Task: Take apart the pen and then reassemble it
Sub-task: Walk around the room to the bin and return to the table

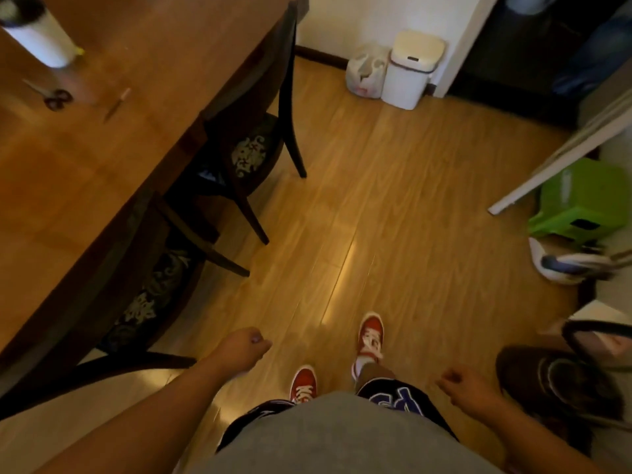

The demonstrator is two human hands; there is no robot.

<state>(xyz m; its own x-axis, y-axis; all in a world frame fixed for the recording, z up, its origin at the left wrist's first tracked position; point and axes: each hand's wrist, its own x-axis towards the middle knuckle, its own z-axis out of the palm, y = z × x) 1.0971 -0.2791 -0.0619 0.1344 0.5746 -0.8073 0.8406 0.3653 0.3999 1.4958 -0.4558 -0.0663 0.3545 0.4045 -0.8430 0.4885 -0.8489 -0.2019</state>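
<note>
The pen [118, 103], thin with a light cap end, lies on the wooden table [85, 172] at the upper left, far from both hands. My left hand [242, 348] hangs over the floor beside the table, its fingers curled into a loose fist with nothing in it. Lower right, my right hand [463, 388] is also curled shut and holds nothing. I am standing on the wooden floor, red shoes below me.
Scissors [51, 95] and a white cylinder [41, 39] lie on the table near the pen. Two dark chairs [253, 148] are tucked at the table's edge. A white bin [410, 68], a green stool [581, 203] and a dark round object [561, 378] stand around the floor.
</note>
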